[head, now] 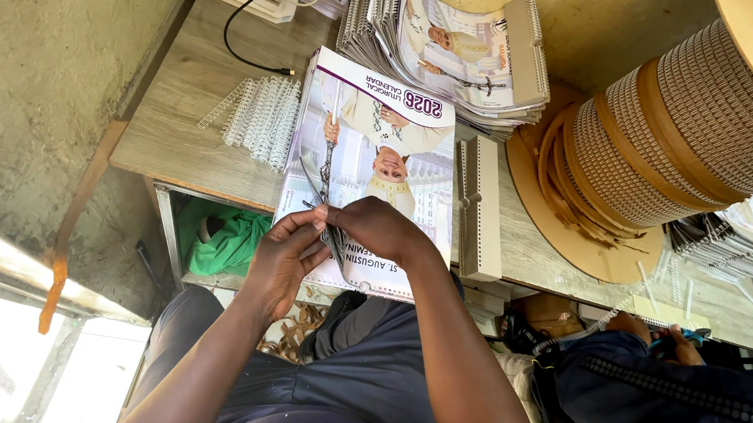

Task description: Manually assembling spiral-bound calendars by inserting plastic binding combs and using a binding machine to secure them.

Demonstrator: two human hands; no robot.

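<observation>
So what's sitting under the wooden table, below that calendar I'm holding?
A crumpled green cloth lies on a shelf under the wooden table. The printed calendar and both hands cover the rest of that space.

Single head-worn view, looking steeply down over the person's own forearms and lap, close to the hands at picture centre. Faces a wooden table that runs from 11 to 4 o'clock; concrete floor at 9 o'clock, a big wire spool at 3 o'clock. No second view, so nothing shared.
</observation>
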